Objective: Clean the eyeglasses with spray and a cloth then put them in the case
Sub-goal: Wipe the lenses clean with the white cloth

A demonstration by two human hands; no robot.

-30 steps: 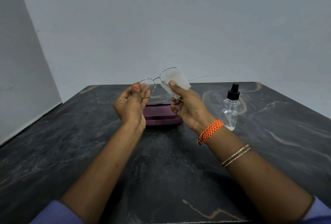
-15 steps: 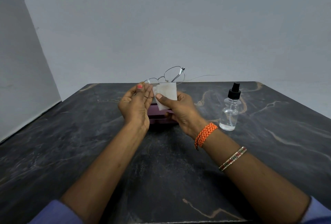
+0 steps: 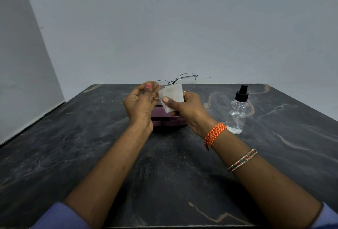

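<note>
Thin metal-framed eyeglasses (image 3: 184,81) are held up above the table's middle. My left hand (image 3: 140,103) pinches the frame at its left lens. A small white cloth (image 3: 172,96) is gripped by my right hand (image 3: 188,110), thumb on top, and lies over the left lens near the bridge. The right lens sticks out bare above the cloth. Behind and below both hands lies a purple glasses case (image 3: 169,120), mostly hidden by them. To the right stands a clear spray bottle (image 3: 237,113) with a black nozzle, upright on the table.
The dark marble table (image 3: 73,146) has its far edge just behind the case and a grey wall beyond it. A white wall runs along the table's left side.
My right hand has carried the cloth from the right lens leftward onto the left lens. The glasses have tilted so the right lens is now uncovered.
</note>
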